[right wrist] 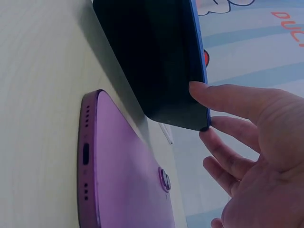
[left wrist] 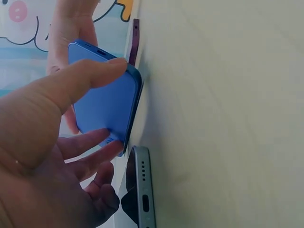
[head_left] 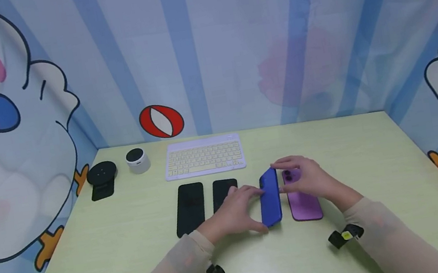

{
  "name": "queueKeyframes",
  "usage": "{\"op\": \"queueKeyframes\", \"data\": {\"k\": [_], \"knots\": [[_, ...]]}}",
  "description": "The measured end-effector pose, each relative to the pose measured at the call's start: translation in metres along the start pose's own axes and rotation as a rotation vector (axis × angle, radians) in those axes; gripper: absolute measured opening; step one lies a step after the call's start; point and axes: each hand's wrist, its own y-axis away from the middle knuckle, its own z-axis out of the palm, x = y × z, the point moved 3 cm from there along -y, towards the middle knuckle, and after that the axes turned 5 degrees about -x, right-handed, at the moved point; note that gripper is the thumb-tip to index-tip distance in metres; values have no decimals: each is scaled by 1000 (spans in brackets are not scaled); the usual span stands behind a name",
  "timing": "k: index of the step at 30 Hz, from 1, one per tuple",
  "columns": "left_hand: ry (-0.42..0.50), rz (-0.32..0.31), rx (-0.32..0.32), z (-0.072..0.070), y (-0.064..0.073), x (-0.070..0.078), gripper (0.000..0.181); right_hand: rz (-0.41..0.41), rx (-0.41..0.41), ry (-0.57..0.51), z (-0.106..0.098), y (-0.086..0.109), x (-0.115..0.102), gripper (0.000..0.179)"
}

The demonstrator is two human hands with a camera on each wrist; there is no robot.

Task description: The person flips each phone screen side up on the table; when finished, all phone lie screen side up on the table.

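A blue phone [head_left: 270, 199] stands tilted up on one long side, its blue back toward the left and its dark screen [right wrist: 152, 57] toward the right. My left hand [head_left: 232, 214] holds it with the thumb on the near end and fingertips on the back by the camera end. With thumb and fingers, my right hand [head_left: 306, 179] pinches the far upper corner. Under the right hand lies a purple phone [head_left: 305, 204], back up, its cameras at the far end. Left of the blue phone, a black-screened phone [head_left: 221, 188] lies partly hidden behind my left hand.
Another dark-screened phone [head_left: 190, 208] lies further left. Behind the phones sits a lilac keyboard [head_left: 204, 158]. A small white cylinder with a black top [head_left: 138, 161] and a black folding stand with a round pad [head_left: 101, 174] are at the back left. A printed curtain surrounds the table [head_left: 133, 247].
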Motion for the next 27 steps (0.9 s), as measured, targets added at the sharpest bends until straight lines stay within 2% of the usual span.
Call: {"op": "queueKeyframes", "data": {"k": [7,12,19,27], "knots": [[116,37,-2,-3,1,1,90,-20,14,-37,4,2,-1,67],[179,26,-1,-8,4,4,90,-40,22,-47,6,2,-5,66],[218,8,4,-15,10,4,91,-77,37,-43,10,-1,-15,65],[204,42,2,-22,13,3,94,-116,47,-24,16,-5,-21,65]]}}
